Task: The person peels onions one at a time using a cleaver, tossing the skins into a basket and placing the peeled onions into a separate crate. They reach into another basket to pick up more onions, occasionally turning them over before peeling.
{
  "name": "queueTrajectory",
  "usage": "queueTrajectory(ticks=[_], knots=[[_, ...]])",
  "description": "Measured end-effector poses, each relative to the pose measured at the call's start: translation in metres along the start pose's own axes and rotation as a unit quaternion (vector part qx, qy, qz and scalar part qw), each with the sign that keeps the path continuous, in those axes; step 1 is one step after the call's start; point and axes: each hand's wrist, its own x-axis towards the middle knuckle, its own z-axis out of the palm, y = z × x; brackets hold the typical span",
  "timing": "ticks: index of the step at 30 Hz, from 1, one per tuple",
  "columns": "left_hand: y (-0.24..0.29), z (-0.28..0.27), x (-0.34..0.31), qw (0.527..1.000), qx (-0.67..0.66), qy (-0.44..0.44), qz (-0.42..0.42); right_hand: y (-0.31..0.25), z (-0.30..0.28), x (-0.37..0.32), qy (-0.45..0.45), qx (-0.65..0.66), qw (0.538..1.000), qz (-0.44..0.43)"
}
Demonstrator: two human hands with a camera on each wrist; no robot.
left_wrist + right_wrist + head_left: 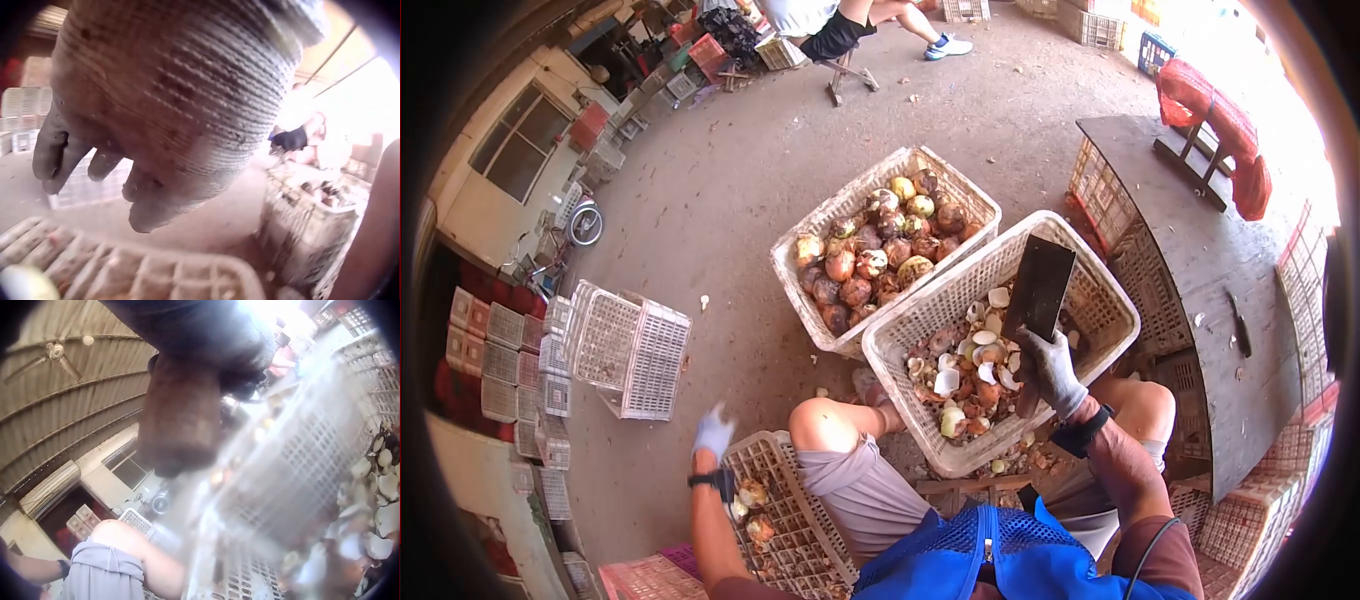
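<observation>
My gloved right hand point(1055, 375) grips the wooden handle point(180, 412) of a cleaver. The cleaver's broad dark blade point(1040, 285) points away from me over a white crate point(895, 395) holding onion peels and cut ends point(985, 350). Out to the left, my gloved left hand point(714, 432) is raised beside a low crate point(815, 520), its fingers point(147, 209) loosely bent with nothing between them. A few pale, peeled-looking onions point(757, 527) lie in that low crate. Behind the peel crate stands another white crate point(785, 270) full of brown and yellowish onions point(870, 262).
At the right, a dark board point(1170, 230) carries a knife point(1238, 322) and a red net sack point(1215, 120) on a stand. White crates point(630, 350) stand on the left floor, with stacked crates point(505, 350) by the wall. A seated person point(840, 30) is at the back.
</observation>
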Motion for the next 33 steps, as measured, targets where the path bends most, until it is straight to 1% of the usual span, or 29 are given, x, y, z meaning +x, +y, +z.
queueTrajectory(ticks=[2, 4, 6, 8, 10, 11, 12, 14, 15, 18, 20, 22, 23, 24, 26, 27, 28, 30, 31, 32, 33], knots=[[0.092, -0.031, 0.033, 0.994, -0.019, -0.035, 0.099, -0.002, 0.003, 0.002, -0.004, -0.004, 1.0, 0.008], [0.16, -0.04, 0.071, 0.978, -0.01, -0.051, 0.202, -0.007, 0.004, 0.003, -0.023, 0.003, 0.999, 0.023], [0.208, -0.032, 0.118, 0.964, -0.075, -0.11, 0.228, -0.015, 0.009, 0.001, -0.022, -0.008, 0.999, 0.032], [0.258, -0.03, 0.155, 0.963, 0.035, -0.148, 0.221, -0.016, 0.007, 0.005, -0.014, -0.022, 0.999, 0.04], [0.278, -0.011, 0.195, 0.957, 0.045, -0.147, 0.246, -0.012, 0.001, 0.013, 0.003, -0.031, 0.998, 0.046], [0.285, 0.001, 0.217, 0.956, 0.082, -0.143, 0.241, -0.016, 0.0, 0.012, 0.01, -0.029, 0.998, 0.061], [0.284, 0.021, 0.245, 0.96, 0.058, -0.147, 0.232, -0.003, -0.01, 0.02, 0.015, -0.046, 0.998, 0.048], [0.298, 0.036, 0.275, 0.965, 0.071, -0.152, 0.202, -0.018, -0.005, 0.017, 0.025, -0.057, 0.995, 0.077], [0.29, 0.058, 0.298, 0.977, 0.046, -0.106, 0.181, -0.017, -0.006, 0.02, 0.041, -0.045, 0.994, 0.088], [0.3, 0.086, 0.312, 0.989, 0.04, -0.091, 0.108, -0.01, -0.016, 0.033, 0.061, -0.012, 0.99, 0.129], [0.305, 0.107, 0.325, 0.992, -0.024, -0.113, 0.058, -0.011, -0.015, 0.038, 0.073, 0.009, 0.985, 0.155], [0.308, 0.134, 0.338, 0.992, -0.098, -0.074, 0.016, -0.007, -0.017, 0.043, 0.084, 0.022, 0.981, 0.172], [0.308, 0.144, 0.343, 0.99, -0.13, -0.048, 0.024, -0.005, -0.016, 0.045, 0.088, 0.014, 0.981, 0.172], [0.32, 0.135, 0.333, 0.993, -0.11, -0.041, 0.007, -0.002, -0.014, 0.045, 0.09, 0.008, 0.981, 0.173], [0.315, 0.139, 0.338, 0.99, -0.138, -0.035, 0.019, -0.001, -0.01, 0.044, 0.089, -0.003, 0.979, 0.181], [0.297, 0.162, 0.358, 0.985, -0.163, 0.022, 0.044, -0.004, -0.007, 0.044, 0.085, -0.006, 0.978, 0.188], [0.305, 0.142, 0.34, 0.978, -0.201, 0.001, 0.048, -0.006, -0.006, 0.044, 0.08, -0.008, 0.978, 0.193], [0.278, 0.159, 0.36, 0.96, -0.268, 0.011, 0.078, -0.006, -0.004, 0.041, 0.061, 0.005, 0.98, 0.192], [0.276, 0.15, 0.351, 0.937, -0.34, -0.021, 0.073, -0.007, -0.002, 0.04, 0.053, 0.017, 0.98, 0.189], [0.265, 0.155, 0.356, 0.916, -0.391, -0.009, 0.088, -0.008, 0.001, 0.037, 0.045, 0.028, 0.981, 0.185], [0.269, 0.136, 0.338, 0.88, -0.461, -0.073, 0.094, -0.009, 0.003, 0.035, 0.037, 0.024, 0.982, 0.184]])
